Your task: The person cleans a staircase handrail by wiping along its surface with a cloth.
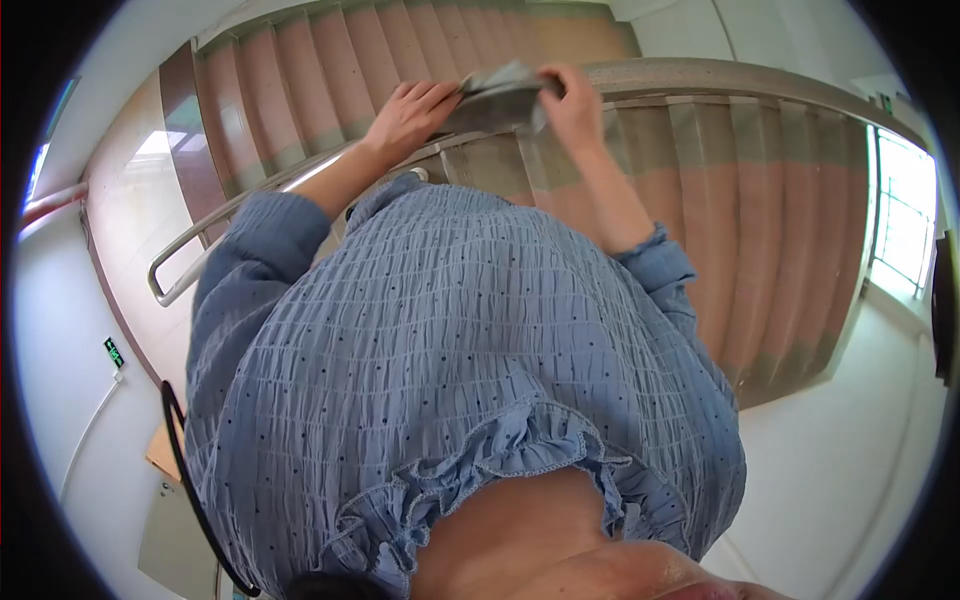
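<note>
Ahead of me at the top of the head view, a grey cloth (500, 104) is stretched between my two hands over the stair handrail (700, 76). It is blurred, with a paler, crumpled upper edge. My left hand (412, 118) has its fingers curled over the cloth's left end. At the other end, my right hand (574, 108) pinches the cloth between thumb and fingers. The part of the rail beneath the cloth is hidden.
Brown stairs (740, 220) descend below the rail, and another flight (330, 70) lies beyond it. A metal rail end (165, 280) curves at the left. A bright window (903, 215) is at the right. A green exit sign (114, 352) hangs on the left wall.
</note>
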### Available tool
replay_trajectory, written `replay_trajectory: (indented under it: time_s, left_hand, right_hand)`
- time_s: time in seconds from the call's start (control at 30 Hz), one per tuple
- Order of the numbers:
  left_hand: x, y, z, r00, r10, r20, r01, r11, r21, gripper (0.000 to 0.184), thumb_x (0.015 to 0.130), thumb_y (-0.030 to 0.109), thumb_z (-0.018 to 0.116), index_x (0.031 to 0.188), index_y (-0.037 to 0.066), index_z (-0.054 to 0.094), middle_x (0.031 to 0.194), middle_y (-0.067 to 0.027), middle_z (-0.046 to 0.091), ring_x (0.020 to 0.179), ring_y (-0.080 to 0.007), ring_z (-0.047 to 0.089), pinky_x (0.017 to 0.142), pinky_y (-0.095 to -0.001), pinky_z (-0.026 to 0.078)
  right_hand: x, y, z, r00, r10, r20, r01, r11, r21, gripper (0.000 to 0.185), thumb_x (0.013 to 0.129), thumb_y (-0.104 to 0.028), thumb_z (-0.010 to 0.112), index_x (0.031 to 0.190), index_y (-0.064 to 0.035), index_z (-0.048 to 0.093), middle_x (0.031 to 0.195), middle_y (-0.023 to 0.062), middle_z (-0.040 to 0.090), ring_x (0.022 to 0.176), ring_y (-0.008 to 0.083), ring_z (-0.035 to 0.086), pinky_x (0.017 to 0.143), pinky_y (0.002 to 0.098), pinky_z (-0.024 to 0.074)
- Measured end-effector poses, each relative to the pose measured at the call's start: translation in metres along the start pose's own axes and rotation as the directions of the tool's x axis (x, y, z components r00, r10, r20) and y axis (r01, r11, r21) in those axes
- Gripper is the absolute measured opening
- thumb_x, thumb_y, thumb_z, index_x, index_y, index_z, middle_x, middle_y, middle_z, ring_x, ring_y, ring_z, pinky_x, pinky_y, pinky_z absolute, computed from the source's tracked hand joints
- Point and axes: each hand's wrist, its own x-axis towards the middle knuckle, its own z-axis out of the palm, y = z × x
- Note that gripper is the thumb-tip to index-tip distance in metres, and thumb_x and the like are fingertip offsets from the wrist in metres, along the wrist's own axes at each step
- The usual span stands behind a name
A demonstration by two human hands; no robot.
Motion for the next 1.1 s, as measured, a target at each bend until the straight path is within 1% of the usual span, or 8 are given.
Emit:
replay_trajectory:
  time_s: [0.1,0.2,0.37,0.53,0.67,0.77,0.87,1.1]
  left_hand:
    - [0.078,0.01,0.013,0.981,-0.016,-0.195,0.022,0.999,0.027,0.043,0.085,0.009,0.055,0.127,0.006,0.06,0.13,-0.0068,0.056,0.115,-0.0232,0.056,0.096,-0.0373,0.043]
    - [0.098,0.051,0.04,0.96,-0.052,-0.275,0.036,0.997,-0.063,0.042,0.085,0.009,0.055,0.127,0.008,0.06,0.129,-0.0067,0.057,0.115,-0.0228,0.056,0.095,-0.0375,0.043]
    - [0.043,0.05,0.023,0.993,-0.061,-0.105,0.045,0.987,-0.153,0.046,0.081,0.002,0.057,0.127,0.007,0.061,0.123,-0.0087,0.063,0.115,-0.0258,0.058,0.095,-0.0382,0.043]
    - [0.023,0.039,0.004,0.995,-0.096,-0.024,0.09,0.979,-0.185,0.044,0.079,0.0,0.057,0.121,0.007,0.064,0.115,-0.0081,0.066,0.112,-0.0255,0.06,0.094,-0.0384,0.043]
    - [0.083,0.021,0.008,0.981,-0.094,-0.17,0.066,0.984,-0.164,0.039,0.079,0.0,0.057,0.116,0.008,0.067,0.113,-0.0068,0.068,0.107,-0.026,0.062,0.093,-0.0391,0.043]
    - [0.108,0.015,-0.002,0.871,-0.177,-0.457,0.126,0.982,-0.139,0.036,0.077,-0.001,0.058,0.109,0.011,0.07,0.105,-0.0062,0.07,0.103,-0.0277,0.062,0.09,-0.0408,0.044]
    - [0.09,0.023,0.01,0.9,-0.315,-0.301,0.22,0.925,-0.309,0.037,0.077,-0.002,0.057,0.109,0.011,0.07,0.106,-0.0078,0.07,0.103,-0.0292,0.062,0.087,-0.0408,0.046]
    - [0.049,0.078,0.038,0.966,-0.241,-0.09,0.171,0.865,-0.472,0.037,0.076,-0.006,0.054,0.107,0.005,0.071,0.115,-0.0134,0.068,0.107,-0.033,0.062,0.092,-0.042,0.049]
  right_hand:
    - [0.06,-0.004,-0.049,0.956,-0.228,-0.183,0.176,0.948,-0.264,0.03,0.078,0.0,0.066,0.106,-0.0098,0.07,0.109,0.0103,0.066,0.103,0.0308,0.063,0.089,0.0392,0.0508]
    - [0.049,-0.007,-0.085,0.915,-0.396,-0.075,0.302,0.796,-0.525,0.034,0.079,0.002,0.065,0.11,-0.0109,0.069,0.113,0.0094,0.065,0.109,0.03,0.06,0.092,0.041,0.0491]
    - [0.005,0.006,-0.067,0.94,-0.293,0.177,0.342,0.768,-0.541,0.028,0.083,-0.007,0.061,0.11,-0.0147,0.066,0.112,0.0075,0.067,0.106,0.0272,0.063,0.087,0.0408,0.0506]
    - [-0.014,-0.007,-0.045,0.957,0.063,0.283,0.029,0.951,-0.308,0.03,0.087,-0.003,0.057,0.116,-0.0104,0.062,0.11,0.013,0.068,0.107,0.034,0.062,0.088,0.0428,0.0513]
    - [0.029,-0.01,-0.068,0.994,0.035,0.106,-0.002,0.956,-0.294,0.025,0.089,-0.005,0.056,0.112,-0.0096,0.063,0.108,0.011,0.068,0.108,0.0352,0.061,0.085,0.047,0.0521]
    - [0.045,-0.027,-0.082,0.997,-0.065,-0.041,0.054,0.973,-0.224,0.026,0.086,-0.001,0.057,0.111,-0.0068,0.063,0.112,0.0136,0.067,0.11,0.0358,0.06,0.088,0.0465,0.0508]
    - [0.042,-0.016,-0.086,0.986,-0.165,0.011,0.163,0.961,-0.224,0.028,0.084,0.002,0.058,0.11,-0.0057,0.063,0.115,0.0156,0.065,0.113,0.0365,0.058,0.094,0.0456,0.0485]
    - [-0.017,0.007,-0.111,0.916,-0.164,0.366,0.27,0.928,-0.258,0.027,0.079,0.0,0.063,0.105,-0.006,0.064,0.127,0.014,0.061,0.123,0.0356,0.054,0.104,0.0433,0.0449]
